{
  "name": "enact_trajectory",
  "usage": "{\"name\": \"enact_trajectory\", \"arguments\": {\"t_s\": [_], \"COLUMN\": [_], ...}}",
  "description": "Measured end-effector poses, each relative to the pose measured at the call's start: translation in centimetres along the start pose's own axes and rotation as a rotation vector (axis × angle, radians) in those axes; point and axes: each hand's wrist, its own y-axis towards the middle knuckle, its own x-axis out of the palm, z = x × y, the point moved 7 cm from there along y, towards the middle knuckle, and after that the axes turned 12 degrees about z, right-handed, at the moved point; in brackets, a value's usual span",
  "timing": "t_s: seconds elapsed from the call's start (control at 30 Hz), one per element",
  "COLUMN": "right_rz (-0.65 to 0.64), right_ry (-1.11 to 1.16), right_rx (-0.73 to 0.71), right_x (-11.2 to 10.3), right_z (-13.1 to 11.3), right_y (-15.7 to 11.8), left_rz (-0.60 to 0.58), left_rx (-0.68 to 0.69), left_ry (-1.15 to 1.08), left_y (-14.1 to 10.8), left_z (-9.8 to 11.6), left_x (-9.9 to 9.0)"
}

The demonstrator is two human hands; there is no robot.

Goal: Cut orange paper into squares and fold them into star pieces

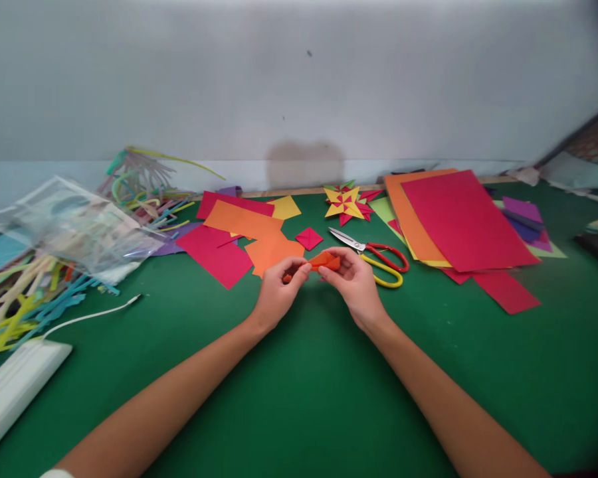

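Note:
Between my two hands is a small folded piece of orange paper (pixel 325 261), raised a little over the green table. My left hand (pixel 282 285) pinches its left end with thumb and fingers. On the other end, my right hand (pixel 351 282) is closed with its thumb pressed on the paper. Part of the folds is hidden behind the fingers. Just beyond the hands lies a small red folded paper square (pixel 309 238). Scissors (pixel 373 255) with one red and one yellow handle lie beside my right hand, blades pointing away to the left.
Red and orange sheets (pixel 224 255) lie scattered behind my left hand. Folded paper stars (pixel 347 202) sit near the wall. A stack of coloured paper (pixel 466 219) is at right. Pipe cleaners (pixel 34 292), a clear plastic bag (pixel 74 222) and a white power strip (pixel 22 375) occupy the left.

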Motion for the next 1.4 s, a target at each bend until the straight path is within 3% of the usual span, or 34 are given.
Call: {"name": "enact_trajectory", "arguments": {"t_s": [0.53, 0.73, 1.0, 1.4], "right_rz": [0.038, 0.055, 0.009, 0.017], "right_ry": [0.000, 0.037, 0.072, 0.077], "right_rx": [0.028, 0.059, 0.093, 0.074], "right_x": [-0.6, -1.2, -0.4, -0.3], "right_z": [0.1, -0.1, -0.3, -0.6], "right_y": [0.5, 0.9, 0.2, 0.2], "left_rz": [0.056, 0.086, -0.031, 0.065], "left_rx": [-0.015, -0.052, 0.068, 0.050], "left_ry": [0.032, -0.050, -0.105, -0.122], "left_y": [0.3, 0.5, 0.0, 0.2], "left_z": [-0.2, -0.6, 0.5, 0.3], "left_x": [-0.3, -0.6, 0.3, -0.2]}}
